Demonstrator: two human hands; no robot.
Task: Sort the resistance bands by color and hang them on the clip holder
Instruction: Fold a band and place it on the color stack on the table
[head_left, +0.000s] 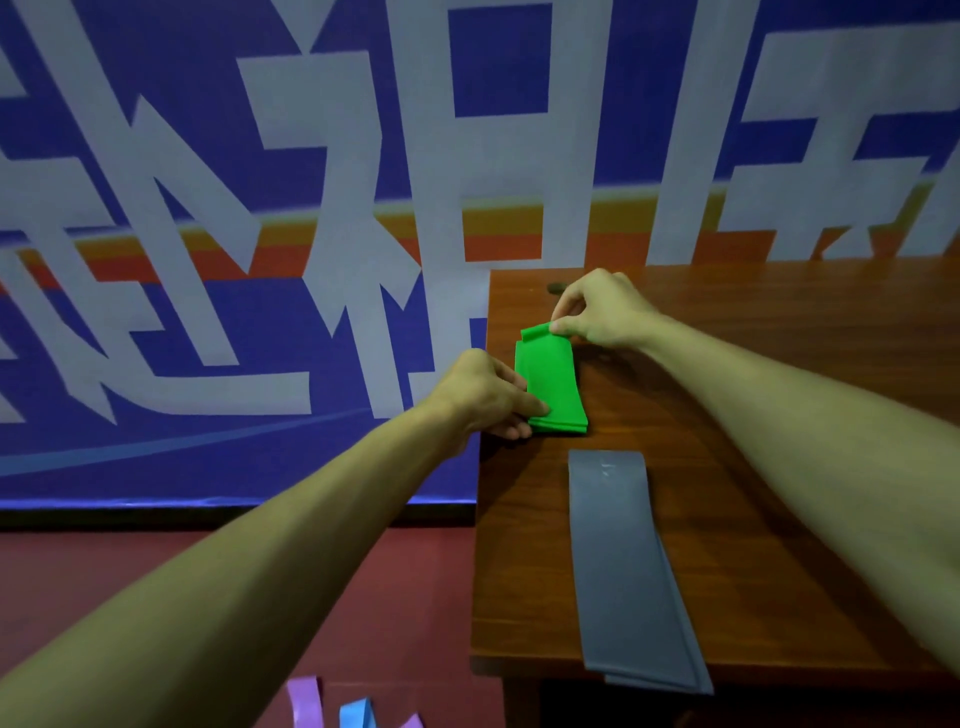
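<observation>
Wooden table (805, 312) by the banner (260, 156) holds the green bands (553, 384) near its far left corner, left hand (483, 400) pinching the near end, right hand (597, 312) pinching the far fold; I'd square the edges before lifting

I see a large blue banner (260, 104) filling the whole wall ahead, printed with oversized pale grey characters. A yellow, orange and red stripe (519, 234) runs across its middle. Along the banner's bottom edge there is a bright blue sheen, and under it a black skirting strip (156, 517). The floor (78, 556) is dark red. A reddish-brown wooden table (805, 301) stands at my right, its far edge against the banner. The light is dim.
</observation>
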